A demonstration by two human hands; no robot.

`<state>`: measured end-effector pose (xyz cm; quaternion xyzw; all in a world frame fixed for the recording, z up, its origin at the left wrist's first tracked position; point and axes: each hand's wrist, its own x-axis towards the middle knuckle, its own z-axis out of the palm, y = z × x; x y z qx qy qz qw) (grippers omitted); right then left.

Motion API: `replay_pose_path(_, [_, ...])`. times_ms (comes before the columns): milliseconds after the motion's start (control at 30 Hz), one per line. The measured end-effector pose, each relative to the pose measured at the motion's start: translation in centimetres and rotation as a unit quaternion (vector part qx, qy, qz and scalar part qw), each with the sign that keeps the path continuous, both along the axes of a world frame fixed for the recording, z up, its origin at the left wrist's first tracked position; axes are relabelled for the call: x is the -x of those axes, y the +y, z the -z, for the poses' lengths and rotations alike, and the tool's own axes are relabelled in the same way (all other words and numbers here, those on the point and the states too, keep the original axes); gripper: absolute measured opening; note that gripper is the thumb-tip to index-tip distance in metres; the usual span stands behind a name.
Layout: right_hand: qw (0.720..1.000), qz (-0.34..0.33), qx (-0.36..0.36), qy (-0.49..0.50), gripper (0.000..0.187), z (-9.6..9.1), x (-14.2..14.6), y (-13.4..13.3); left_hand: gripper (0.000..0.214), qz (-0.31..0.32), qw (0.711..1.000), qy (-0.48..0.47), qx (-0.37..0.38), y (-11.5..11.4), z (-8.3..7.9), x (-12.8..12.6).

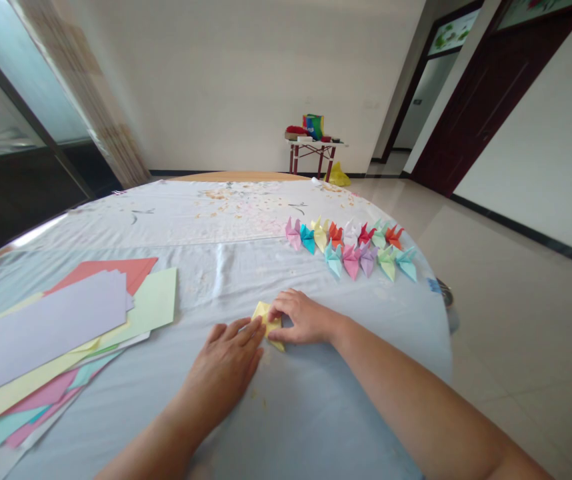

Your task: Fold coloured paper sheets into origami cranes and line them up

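A small piece of folded yellow paper lies on the tablecloth in front of me, partly covered by my fingers. My left hand rests on its left side with the fingers stretched out and the tips on the paper. From the right, my right hand has its thumb and fingers bent around the paper's right part in a pinch. Folded paper cranes in many colours stand in two rows to the upper right of my hands.
At the left lies a loose pile of coloured paper sheets, a lilac one on top. The round table wears a pale flowered tablecloth. Beyond it, a small side table holds several items, with a yellow bag on the floor beside it.
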<state>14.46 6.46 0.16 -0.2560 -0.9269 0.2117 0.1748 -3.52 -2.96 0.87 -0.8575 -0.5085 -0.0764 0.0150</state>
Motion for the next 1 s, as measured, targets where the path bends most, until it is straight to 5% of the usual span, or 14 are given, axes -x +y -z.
replay_pose_path(533, [0.999, -0.026, 0.018, -0.004, 0.019, 0.6, -0.3, 0.5, 0.048, -0.027, 0.998, 0.019, 0.045, -1.5, 0.0, -0.2])
replay_pose_path(1000, [1.000, -0.010, 0.022, 0.017, 0.016, 0.0, 0.0, 0.5, 0.052, 0.032, 0.998, 0.031, -0.052, -1.8, 0.9, 0.2])
